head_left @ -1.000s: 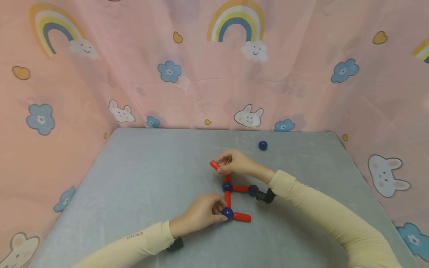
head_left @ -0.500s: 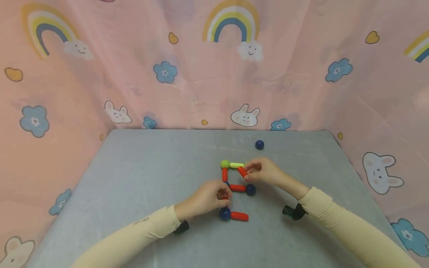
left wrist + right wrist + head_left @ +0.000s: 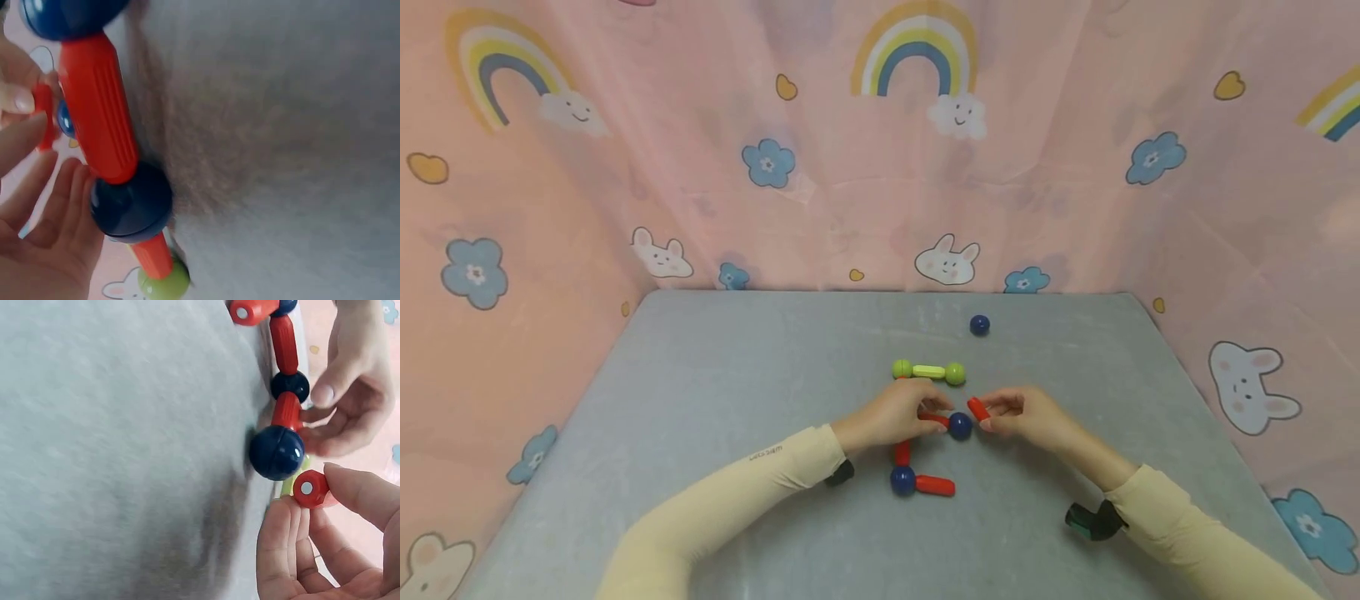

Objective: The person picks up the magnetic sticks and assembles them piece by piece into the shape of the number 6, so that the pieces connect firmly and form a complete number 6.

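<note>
My right hand (image 3: 1030, 417) pinches a short red magnetic rod (image 3: 978, 409) between thumb and fingertips, just right of a blue ball (image 3: 959, 426). The right wrist view shows the rod's round end (image 3: 306, 488) facing the camera, apart from that ball (image 3: 277, 452). My left hand (image 3: 898, 414) hovers over the middle red rod (image 3: 934, 419) joined to the ball, its thumb and fingers spread, hiding part of the built shape. Below it, another blue ball (image 3: 903, 480) joins an upright red rod (image 3: 902, 453) and a sideways red rod (image 3: 936, 485).
At the shape's top, a green rod (image 3: 928, 372) links two green balls (image 3: 955, 373). A loose blue ball (image 3: 980, 325) lies farther back on the grey table (image 3: 760, 350). A pink printed curtain (image 3: 820, 217) surrounds the table.
My right hand has carried the red rod from the shape's top rightward and down beside the middle blue ball. My left hand has moved up and right from the lower ball to the middle rod.
</note>
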`<state>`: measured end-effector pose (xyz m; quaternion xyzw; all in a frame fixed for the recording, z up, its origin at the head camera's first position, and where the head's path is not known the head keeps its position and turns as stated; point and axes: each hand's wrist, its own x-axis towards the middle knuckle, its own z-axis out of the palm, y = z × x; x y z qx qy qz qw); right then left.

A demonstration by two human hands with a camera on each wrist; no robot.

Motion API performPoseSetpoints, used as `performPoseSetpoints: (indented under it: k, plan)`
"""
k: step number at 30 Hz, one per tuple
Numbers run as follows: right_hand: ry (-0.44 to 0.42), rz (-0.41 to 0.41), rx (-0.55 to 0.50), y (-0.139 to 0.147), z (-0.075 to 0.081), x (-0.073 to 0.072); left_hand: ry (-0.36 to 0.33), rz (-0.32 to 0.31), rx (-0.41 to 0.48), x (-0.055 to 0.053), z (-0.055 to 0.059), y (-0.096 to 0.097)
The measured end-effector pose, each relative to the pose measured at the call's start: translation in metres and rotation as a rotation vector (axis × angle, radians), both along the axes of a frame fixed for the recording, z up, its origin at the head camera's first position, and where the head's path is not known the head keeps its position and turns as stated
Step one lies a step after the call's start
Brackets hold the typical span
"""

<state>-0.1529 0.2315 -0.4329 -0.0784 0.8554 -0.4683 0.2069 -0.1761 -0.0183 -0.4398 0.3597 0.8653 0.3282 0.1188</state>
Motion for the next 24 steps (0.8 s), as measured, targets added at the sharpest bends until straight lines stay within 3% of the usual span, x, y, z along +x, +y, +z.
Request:
performPoseSetpoints:
  k: [10, 24]
  plan:
    - [-0.076, -0.032, -0.079, 0.000, -0.008, 0.018, -0.103, -0.096, 0.034, -0.020, -0.012, 0.013]
    - [-0.145, -0.097, -0.096, -0.017, -0.016, 0.034, -0.097, -0.127, 0.050, -0.024, -0.016, 0.013]
